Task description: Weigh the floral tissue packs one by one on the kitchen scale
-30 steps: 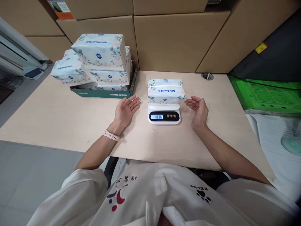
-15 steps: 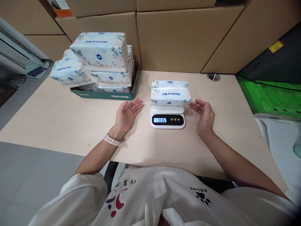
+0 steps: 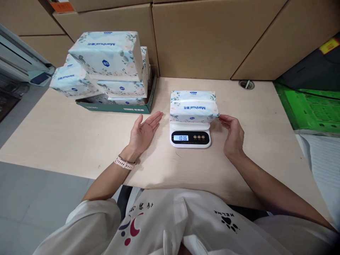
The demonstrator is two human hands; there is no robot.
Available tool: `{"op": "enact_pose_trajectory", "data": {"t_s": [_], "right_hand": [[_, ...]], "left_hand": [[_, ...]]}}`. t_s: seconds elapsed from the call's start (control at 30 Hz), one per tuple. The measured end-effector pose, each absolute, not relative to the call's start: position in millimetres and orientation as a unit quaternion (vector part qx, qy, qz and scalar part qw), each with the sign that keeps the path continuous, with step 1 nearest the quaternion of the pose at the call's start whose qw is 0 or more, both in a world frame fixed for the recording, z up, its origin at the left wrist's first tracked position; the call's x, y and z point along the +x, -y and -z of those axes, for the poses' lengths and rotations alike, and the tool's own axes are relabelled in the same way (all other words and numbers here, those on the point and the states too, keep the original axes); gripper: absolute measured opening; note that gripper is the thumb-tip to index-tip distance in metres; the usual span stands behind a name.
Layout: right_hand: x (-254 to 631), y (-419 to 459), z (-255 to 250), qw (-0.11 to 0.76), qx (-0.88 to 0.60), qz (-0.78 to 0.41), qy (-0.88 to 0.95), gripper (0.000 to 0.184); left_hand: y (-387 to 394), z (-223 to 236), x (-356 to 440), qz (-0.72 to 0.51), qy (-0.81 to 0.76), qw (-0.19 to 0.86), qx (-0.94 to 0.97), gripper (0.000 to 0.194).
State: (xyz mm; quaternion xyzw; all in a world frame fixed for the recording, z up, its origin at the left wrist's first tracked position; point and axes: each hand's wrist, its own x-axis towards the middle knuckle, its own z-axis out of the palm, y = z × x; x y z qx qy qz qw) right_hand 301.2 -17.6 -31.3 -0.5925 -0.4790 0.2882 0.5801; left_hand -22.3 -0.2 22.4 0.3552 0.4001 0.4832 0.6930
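A floral tissue pack rests on a white digital kitchen scale, whose lit display reads 103.6. To its left, my left hand lies palm up on the table, fingers stretched out and holding nothing. On the other side, my right hand is open, its fingertips at the right end of the pack; whether they touch it I cannot tell. Behind my left hand, several more tissue packs are piled in a shallow green carton.
Large cardboard boxes stand along the back of the wooden table. A cable hole sits near the back right. Beyond the right edge are a green plastic crate and a dark bin-like object.
My right hand has come closer to the pack's right end. The left hand stays beside the scale with its fingers straighter. The view has shifted slightly; the reading is unchanged.
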Motion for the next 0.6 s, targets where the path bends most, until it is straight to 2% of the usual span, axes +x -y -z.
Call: {"op": "enact_pose_trajectory", "data": {"t_s": [0.33, 0.6], "right_hand": [[300.4, 17.9, 28.8, 0.584, -0.591, -0.267, 0.489, 0.048], [298.8, 18.8, 24.6, 0.57, -0.605, -0.276, 0.483, 0.056]], "left_hand": [[0.5, -22.9, -21.4, -0.488, -0.407, 0.688, 0.351, 0.069], [2.1, -25.8, -20.2, -0.483, -0.412, 0.683, 0.361, 0.071]]}}
